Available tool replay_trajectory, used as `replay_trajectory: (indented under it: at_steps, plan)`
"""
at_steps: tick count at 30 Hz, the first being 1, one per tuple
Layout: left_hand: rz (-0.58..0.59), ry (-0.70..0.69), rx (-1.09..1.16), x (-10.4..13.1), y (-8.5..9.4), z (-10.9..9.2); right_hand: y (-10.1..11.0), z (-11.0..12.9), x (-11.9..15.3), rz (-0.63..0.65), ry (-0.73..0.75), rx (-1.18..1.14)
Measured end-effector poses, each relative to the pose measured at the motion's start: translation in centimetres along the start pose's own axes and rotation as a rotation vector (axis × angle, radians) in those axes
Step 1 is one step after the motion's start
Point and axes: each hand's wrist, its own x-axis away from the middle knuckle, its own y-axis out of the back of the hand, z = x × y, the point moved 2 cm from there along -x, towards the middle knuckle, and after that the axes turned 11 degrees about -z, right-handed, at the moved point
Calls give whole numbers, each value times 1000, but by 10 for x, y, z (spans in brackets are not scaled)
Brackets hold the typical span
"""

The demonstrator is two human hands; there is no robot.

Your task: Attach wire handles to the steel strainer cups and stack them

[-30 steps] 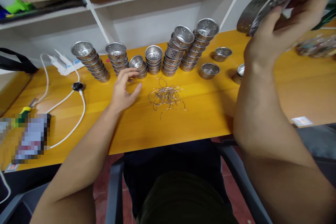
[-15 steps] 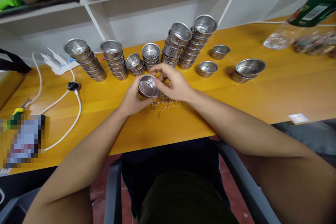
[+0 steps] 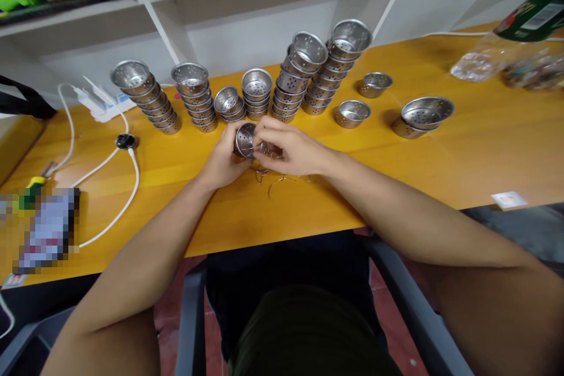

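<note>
1. Both the left hand (image 3: 225, 158) and the right hand (image 3: 288, 147) are busy over the bench (image 3: 247, 223), close together in front of the seated person
2. The left hand is wrapped around the side of a small metal cup (image 3: 243, 136), gripping it; I can see the holes in its inside, the mouth facing up toward the person
3. The right hand has its fingertips pinched at that same cup's mouth, on what looks to me like a thin wire (image 3: 247, 149); its far end is hard to make out
4. Below and beside the right hand lies a loose wire tangle (image 3: 282, 178) on the bench, partly hidden by that hand
5. Six stacks of perforated cups line the back of the bench: a leaning left stack (image 3: 154, 100), a second stack (image 3: 199, 103), a short stack (image 3: 228, 103), a middle stack (image 3: 257, 94), and two tall ones at the right, the nearer stack (image 3: 291, 81) and the rear stack (image 3: 332, 70)
6. Toward the person's right, two single cups (image 3: 352, 114) stand apart, and a wide cup (image 3: 427, 110) sits tilted on a smaller one, well short of a clear bottle (image 3: 489, 56)
7. Over on the left I see a white power strip (image 3: 103, 107) and a screwdriver (image 3: 33, 191)
</note>
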Motion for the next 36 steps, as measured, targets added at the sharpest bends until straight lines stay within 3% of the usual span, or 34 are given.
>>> replay_trajectory:
  at_steps: [3,8,14,18,23,28,31,34,36]
  plan:
    - [20,-18,-15,0,-1,-2,-1,0,-3,-92,-40,-56]
    - [43,4,-48,1,0,-5,-10,2,-5,-100,-245,-120]
    - [20,-25,-6,0,-5,-2,-18,0,-6,-196,-401,-238]
    - [1,-28,21,-1,-9,-4,-8,-3,-11,-299,-477,-375]
    - [-50,24,-2,0,-3,-2,13,-8,-12,-272,-500,-523]
    - [-84,197,50,10,-3,28,29,-17,-7,-280,-509,-329]
    - [-127,267,171,12,-4,43,32,-24,0,-127,-419,-3]
    - [-125,306,277,8,-1,45,32,-32,8,-52,-341,270]
    - [-81,339,345,5,1,40,28,-34,11,-82,-257,259]
